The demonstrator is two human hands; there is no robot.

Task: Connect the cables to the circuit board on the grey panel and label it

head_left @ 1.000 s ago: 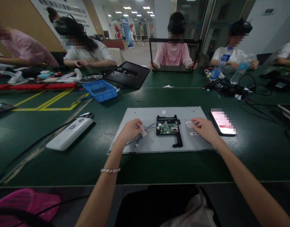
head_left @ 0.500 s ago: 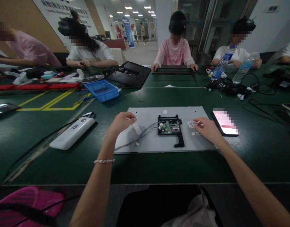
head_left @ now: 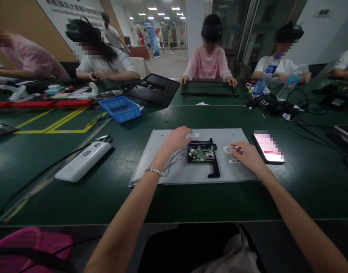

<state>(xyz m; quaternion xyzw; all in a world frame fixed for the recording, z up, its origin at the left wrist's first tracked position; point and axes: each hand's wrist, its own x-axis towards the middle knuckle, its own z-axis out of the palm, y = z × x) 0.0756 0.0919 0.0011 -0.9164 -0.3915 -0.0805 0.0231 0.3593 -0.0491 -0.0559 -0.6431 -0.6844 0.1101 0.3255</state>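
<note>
My left hand (head_left: 178, 138) is over the upper left of a flat grey-white panel (head_left: 153, 151), beside the black plastic bracket (head_left: 215, 167) that frames a green circuit board (head_left: 201, 153). Its fingers are bent and look apart; no white strip shows in them. Grey wires (head_left: 174, 159) run from the board under my left wrist. On the panel's right side, my right hand (head_left: 247, 154) is closed at the fingertips near a white label (head_left: 227, 150). A small whitish thing shows there, too small to name. A second label (head_left: 234, 161) lies just below.
A lit phone (head_left: 269, 148) lies right of the panel and a white power bank (head_left: 84, 161) left. Beyond are a blue tray (head_left: 119, 110), a black laptop-like shell (head_left: 153, 91) and bottles (head_left: 264, 77). Across the table, a person (head_left: 210, 60) holds a black frame (head_left: 209, 94).
My left hand has moved right across the panel toward the bracket; the white strip it held is out of sight. My right hand stays nearly still. The person opposite has tilted the black frame up.
</note>
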